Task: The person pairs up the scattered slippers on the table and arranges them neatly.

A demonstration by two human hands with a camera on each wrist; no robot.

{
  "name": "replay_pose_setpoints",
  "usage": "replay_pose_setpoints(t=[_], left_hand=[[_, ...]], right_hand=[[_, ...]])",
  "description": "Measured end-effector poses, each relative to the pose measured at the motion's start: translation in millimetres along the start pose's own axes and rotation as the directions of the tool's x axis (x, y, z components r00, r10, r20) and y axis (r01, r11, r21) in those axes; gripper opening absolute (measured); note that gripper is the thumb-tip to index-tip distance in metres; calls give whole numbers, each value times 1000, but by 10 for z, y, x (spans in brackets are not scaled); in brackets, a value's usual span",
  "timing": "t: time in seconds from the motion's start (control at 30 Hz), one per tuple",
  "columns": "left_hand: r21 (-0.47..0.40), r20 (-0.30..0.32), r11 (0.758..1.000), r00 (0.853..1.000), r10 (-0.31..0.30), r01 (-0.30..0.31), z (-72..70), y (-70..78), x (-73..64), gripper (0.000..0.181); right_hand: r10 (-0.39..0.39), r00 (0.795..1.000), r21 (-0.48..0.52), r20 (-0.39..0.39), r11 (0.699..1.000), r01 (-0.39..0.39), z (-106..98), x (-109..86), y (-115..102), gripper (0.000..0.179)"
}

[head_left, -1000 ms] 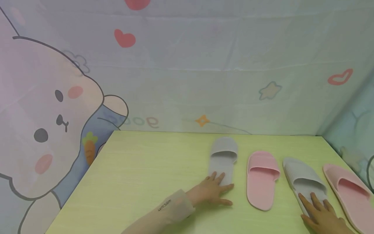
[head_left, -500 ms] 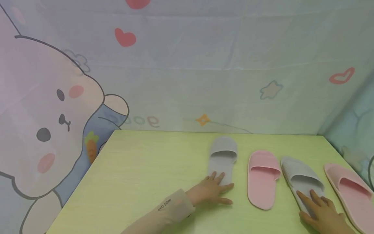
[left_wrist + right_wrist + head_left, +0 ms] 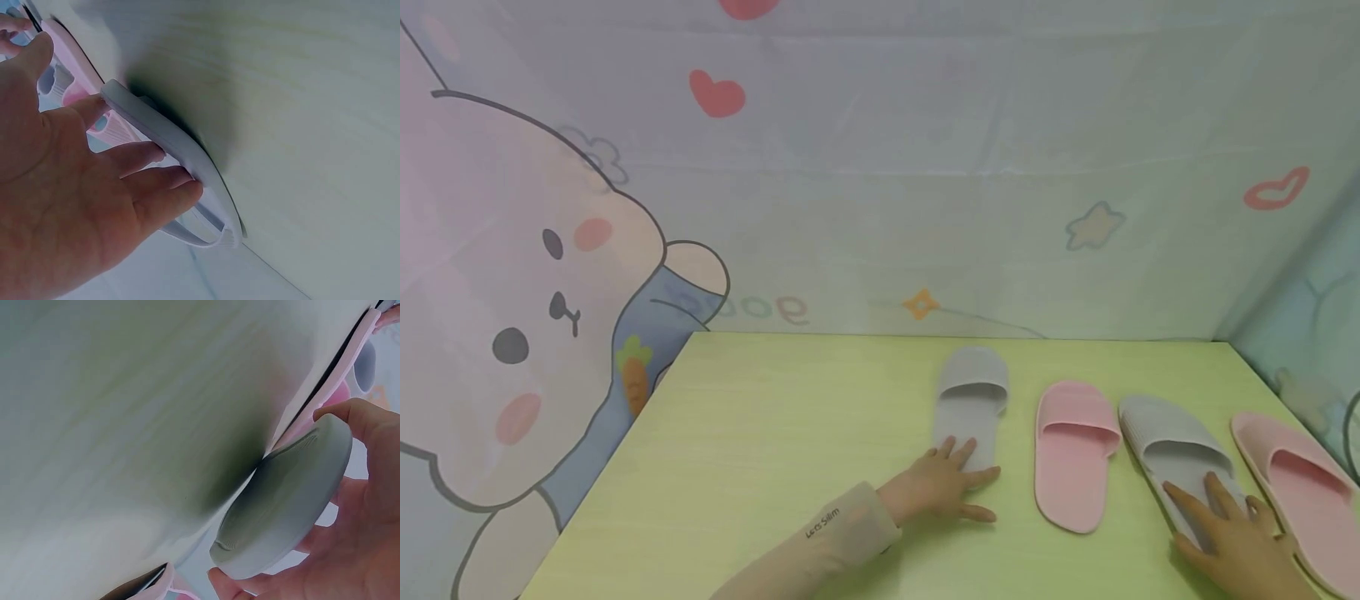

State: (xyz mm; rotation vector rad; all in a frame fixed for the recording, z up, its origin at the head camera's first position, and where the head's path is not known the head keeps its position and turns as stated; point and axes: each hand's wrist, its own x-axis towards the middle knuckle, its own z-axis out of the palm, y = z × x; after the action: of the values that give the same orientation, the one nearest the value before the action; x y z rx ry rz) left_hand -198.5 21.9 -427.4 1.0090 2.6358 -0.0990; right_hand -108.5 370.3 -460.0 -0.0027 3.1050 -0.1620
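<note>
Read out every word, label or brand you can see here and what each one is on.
"good", faint and running right to left, its last letter hard to make out: on the cloth backdrop.
"Lets", then a word too small and blurred to settle, perhaps "Slim": near the cuff of the left sleeve.
No text can be made out on the grey slippers or the pink slippers.

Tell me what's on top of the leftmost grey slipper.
The left hand rests its fingers on the near end of that grey slipper, hiding the surface beneath them. The strap conceals the toe interior.
</note>
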Motion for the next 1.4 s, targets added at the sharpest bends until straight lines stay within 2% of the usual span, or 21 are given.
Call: replay_pose_setpoints(t=[0.53, 0.9, 1.1, 1.4], left_hand=[[-1, -5, 1000, 1000, -18, 18, -30, 12, -28, 65], [30, -10, 1000, 1000, -9, 9, -28, 10, -21, 65], [20, -9, 1000, 1000, -2, 2, -35, 18, -28, 65], [-4, 3, 1000, 1000, -30, 30, -41, 33, -35, 65]], right_hand=[[19, 999, -21, 36, 1000, -19, -44, 38, -26, 71], [37, 998, 12, 53, 999, -38, -57, 34, -37, 71], [38, 998, 24, 50, 999, -40, -28, 31, -13, 70], [34, 999, 42, 41, 998, -36, 54, 52, 64, 73]])
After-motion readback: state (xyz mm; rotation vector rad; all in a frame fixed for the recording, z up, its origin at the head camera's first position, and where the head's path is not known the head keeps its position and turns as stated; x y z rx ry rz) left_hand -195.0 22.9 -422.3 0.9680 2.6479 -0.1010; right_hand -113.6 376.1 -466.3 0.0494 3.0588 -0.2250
